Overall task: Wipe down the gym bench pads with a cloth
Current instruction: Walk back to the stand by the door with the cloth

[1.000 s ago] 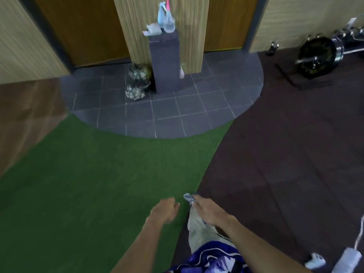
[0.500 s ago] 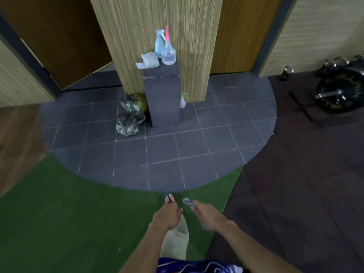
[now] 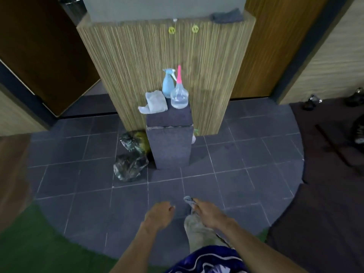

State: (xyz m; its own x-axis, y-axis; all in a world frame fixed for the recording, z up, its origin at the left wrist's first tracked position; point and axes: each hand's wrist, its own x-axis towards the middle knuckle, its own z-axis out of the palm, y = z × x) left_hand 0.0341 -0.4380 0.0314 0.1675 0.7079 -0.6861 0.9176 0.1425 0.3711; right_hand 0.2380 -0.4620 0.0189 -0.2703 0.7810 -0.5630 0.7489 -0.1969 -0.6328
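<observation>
While the right hand (image 3: 206, 214) is closed around a small grey cloth (image 3: 189, 200), a bunched end of the fabric sticks out past the fingers toward the tiled floor (image 3: 246, 154). The left hand (image 3: 158, 213) hangs just beside it, apart from the cloth, its fingers curled loosely inward and holding nothing. Both forearms reach forward from the bottom of the view, above a leg and a blue patterned garment (image 3: 208, 260).

Ahead on the tiles stands a dark grey pedestal (image 3: 170, 146), set against a striped wood-grain column (image 3: 149, 56). On its top sit a pale blue spray bottle (image 3: 167, 84), a clear bottle with a pink nozzle (image 3: 179, 95) just in front of and to the right of it, and a folded pale rag (image 3: 154, 101) that overhangs the left edge. Two crumpled dark plastic bags (image 3: 132, 156) lie on the floor touching the pedestal's left side. A grey towel (image 3: 226, 15) rests on the column's top right corner.

Green turf (image 3: 29, 243) fills the lower left, and dark rubber matting (image 3: 325, 194) covers the right side, where gym gear at the edge is too cropped to identify. No bench pad is visible here.
</observation>
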